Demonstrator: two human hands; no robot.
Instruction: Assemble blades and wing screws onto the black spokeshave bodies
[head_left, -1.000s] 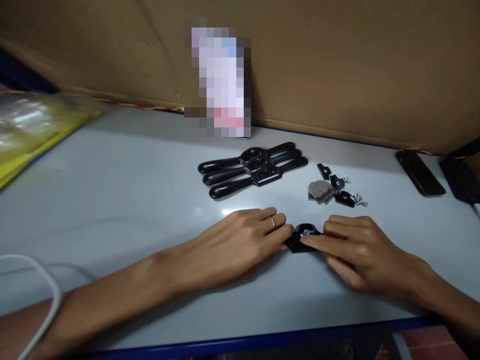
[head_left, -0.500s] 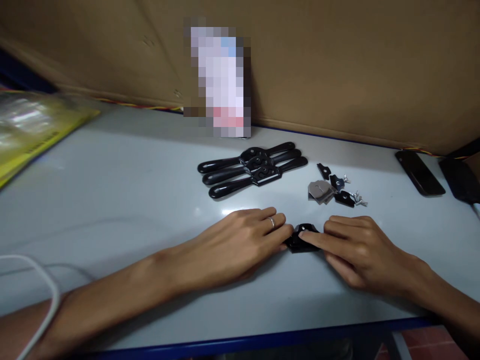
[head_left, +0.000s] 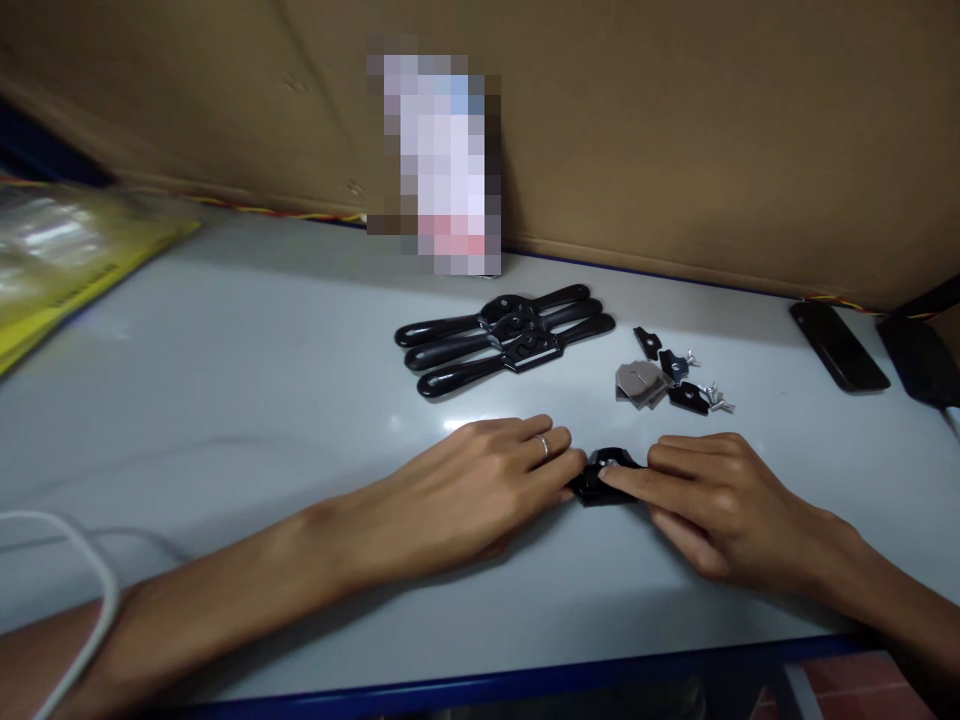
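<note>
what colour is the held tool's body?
Black; the held tool shows best in the head view.

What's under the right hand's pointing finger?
Part of a black spokeshave, with a bit of shiny metal peeking out. The right hand covers the rest of that metal and the spokeshave's right end, so I can't see those.

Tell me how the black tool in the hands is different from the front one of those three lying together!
The left hand and right hand hide both ends of the held tool; the front tool shows both handles, with no hand on it. The held tool has a silvery bit by one finger; the front tool shows a curvy slot. Both are black.
</note>
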